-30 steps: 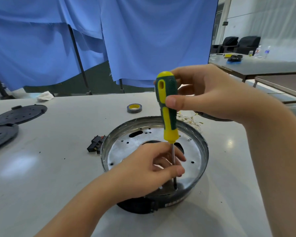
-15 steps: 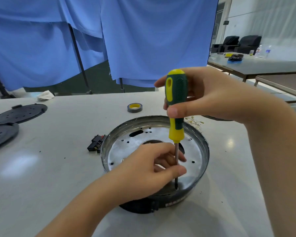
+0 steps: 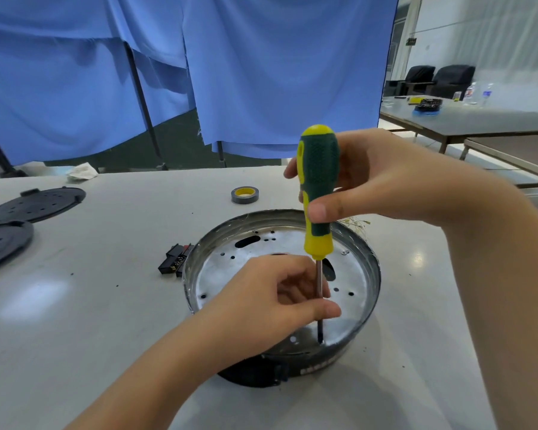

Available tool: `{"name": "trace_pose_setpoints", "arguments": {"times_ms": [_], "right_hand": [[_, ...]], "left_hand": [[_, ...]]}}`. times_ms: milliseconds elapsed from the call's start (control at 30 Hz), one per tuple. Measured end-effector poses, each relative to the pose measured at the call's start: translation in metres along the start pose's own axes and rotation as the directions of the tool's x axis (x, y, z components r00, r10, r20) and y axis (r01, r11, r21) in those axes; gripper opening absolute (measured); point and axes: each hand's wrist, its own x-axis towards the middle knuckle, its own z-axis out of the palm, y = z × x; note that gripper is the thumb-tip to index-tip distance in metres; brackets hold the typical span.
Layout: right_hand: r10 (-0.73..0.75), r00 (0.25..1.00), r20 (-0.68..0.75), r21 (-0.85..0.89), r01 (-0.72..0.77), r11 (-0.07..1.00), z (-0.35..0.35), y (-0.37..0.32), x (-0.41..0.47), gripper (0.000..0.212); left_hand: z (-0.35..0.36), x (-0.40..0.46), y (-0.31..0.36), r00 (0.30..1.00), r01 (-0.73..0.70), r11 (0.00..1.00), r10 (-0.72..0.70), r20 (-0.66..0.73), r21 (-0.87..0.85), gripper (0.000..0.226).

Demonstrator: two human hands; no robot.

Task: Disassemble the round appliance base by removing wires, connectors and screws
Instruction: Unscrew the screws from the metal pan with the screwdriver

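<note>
The round appliance base, a shallow metal pan with holes in its floor over a black lower ring, sits on the table in front of me. My right hand grips the green and yellow handle of a screwdriver that stands upright. Its tip rests on the pan floor near the front rim. My left hand is inside the pan and pinches the metal shaft between thumb and fingers. The screw under the tip is hidden. A tangle of thin wires lies behind the pan's far right rim.
A black connector block lies against the pan's left side. A roll of grey tape sits farther back. Two black round plastic covers lie at the table's left edge. Blue curtains hang behind, and other tables stand at the right.
The screwdriver handle has shifted slightly right and turned in my right hand, now standing more upright. My left hand keeps its pinch on the shaft, and the tip stays in place.
</note>
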Motion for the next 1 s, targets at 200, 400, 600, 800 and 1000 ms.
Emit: {"name": "trace_pose_setpoints", "arguments": {"times_ms": [200, 400, 600, 800, 1000], "right_hand": [[-0.027, 0.991, 0.133, 0.143, 0.008, 0.99, -0.0062, -0.0003, -0.0062, 0.073], [0.003, 0.999, 0.04, 0.038, -0.004, 0.999, -0.0032, 0.0016, 0.0, 0.059], [-0.006, 0.99, 0.143, 0.117, -0.011, 0.993, -0.0085, 0.0008, -0.0082, 0.069], [0.005, 0.996, 0.085, 0.027, -0.007, 1.0, -0.0043, -0.0001, -0.003, 0.054], [-0.018, 0.997, 0.081, 0.15, 0.006, 0.989, -0.0098, 0.0057, -0.0048, 0.064]], "left_hand": [[-0.0035, -0.0027, 0.0053, 0.993, 0.031, 0.988, -0.014, 0.114, -0.153, 0.015], [0.0001, -0.0008, 0.0022, 0.999, -0.014, 0.999, 0.015, -0.042, 0.033, 0.015], [-0.0032, -0.0027, 0.0029, 0.993, -0.006, 0.993, 0.02, 0.12, -0.119, 0.018], [0.0006, -0.0006, 0.0001, 1.0, -0.016, 1.0, 0.016, -0.017, 0.018, 0.011], [-0.0039, -0.0024, 0.0028, 0.991, -0.006, 0.993, 0.021, 0.13, -0.116, 0.021]]}}
